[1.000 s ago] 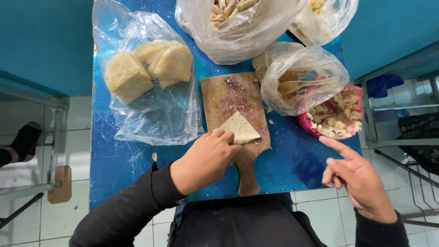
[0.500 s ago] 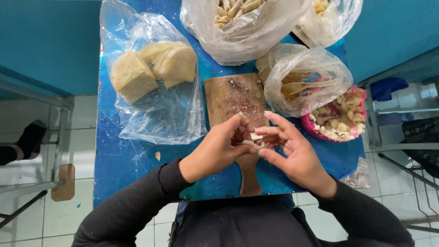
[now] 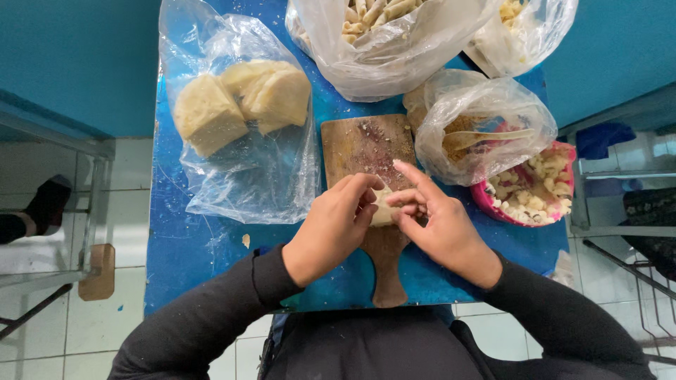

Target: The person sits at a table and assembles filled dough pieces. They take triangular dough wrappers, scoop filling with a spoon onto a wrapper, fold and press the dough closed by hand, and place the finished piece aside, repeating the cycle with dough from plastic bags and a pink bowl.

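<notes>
Both hands meet over a wooden cutting board (image 3: 362, 144) on a blue table (image 3: 211, 250). My left hand (image 3: 331, 229) and my right hand (image 3: 440, 229) pinch a small pale piece of dough (image 3: 384, 211) between their fingertips, just above the board. Most of the dough is hidden by the fingers. The board's handle (image 3: 389, 271) points toward me.
A clear bag with pale dough blocks (image 3: 239, 105) lies at the left. A bag of shaped pieces (image 3: 384, 35) sits at the back. A bag with filling and a spoon (image 3: 482, 130) rests over a pink bowl (image 3: 531, 193) of crumbled white bits at the right.
My right hand came in from the right edge of the table and joined the left on the dough piece. The flat triangular dough is now folded between the fingers.
</notes>
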{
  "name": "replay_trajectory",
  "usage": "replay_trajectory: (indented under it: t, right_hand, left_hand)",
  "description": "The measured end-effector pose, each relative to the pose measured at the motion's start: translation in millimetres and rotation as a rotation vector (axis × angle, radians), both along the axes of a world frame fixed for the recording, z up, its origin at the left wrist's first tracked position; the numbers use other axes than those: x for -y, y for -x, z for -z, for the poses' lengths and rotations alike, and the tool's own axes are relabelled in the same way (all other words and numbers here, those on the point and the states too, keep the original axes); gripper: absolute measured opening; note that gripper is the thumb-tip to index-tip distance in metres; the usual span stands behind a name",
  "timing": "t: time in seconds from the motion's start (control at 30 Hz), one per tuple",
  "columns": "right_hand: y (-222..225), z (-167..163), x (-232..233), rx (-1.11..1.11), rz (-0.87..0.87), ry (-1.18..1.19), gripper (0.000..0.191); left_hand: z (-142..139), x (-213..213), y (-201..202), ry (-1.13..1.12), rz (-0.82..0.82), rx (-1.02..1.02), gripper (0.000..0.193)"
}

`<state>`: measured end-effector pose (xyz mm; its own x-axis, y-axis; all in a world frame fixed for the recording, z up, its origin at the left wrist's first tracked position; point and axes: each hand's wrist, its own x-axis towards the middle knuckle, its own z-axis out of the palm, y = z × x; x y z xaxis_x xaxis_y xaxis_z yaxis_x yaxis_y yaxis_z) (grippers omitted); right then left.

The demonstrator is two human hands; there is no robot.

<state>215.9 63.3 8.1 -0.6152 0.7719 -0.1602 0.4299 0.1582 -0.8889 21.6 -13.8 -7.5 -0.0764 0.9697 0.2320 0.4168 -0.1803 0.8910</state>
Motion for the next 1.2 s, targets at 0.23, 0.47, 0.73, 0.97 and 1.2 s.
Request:
replay_trajectory:
  t: [0.23,0.47,0.73,0.97,1.2]
  right_hand:
    - [-6.0,-9.3,8.1,0.053,-0.078,-0.577,0.054]
    - [-13.6,4.0,14.0,0.192,-0.199,-0.713,0.065]
    - [-12.2,19.9,22.0,0.445,-0.263,-0.917,0.074]
    - [-8.6,12.0,40.7,0.875,-0.285,-1.597,0.046]
    - [-13.1,-5.2,27.8,0.674,-0.322,-1.328,0.035]
  left_hand:
    - [5.2,-0.7,-1.0,-0.122,-0.007,-0.165,0.03]
    - [6.2,0.0,1.3,-0.092,-0.058,-0.225,0.027]
    - [-0.7,2.4,3.9,-0.049,-0.059,-0.307,0.03]
    - [-3.8,2.8,4.2,-0.044,-0.071,-0.36,0.028]
    - [-3.3,3.1,4.3,-0.068,-0.091,-0.354,0.027]
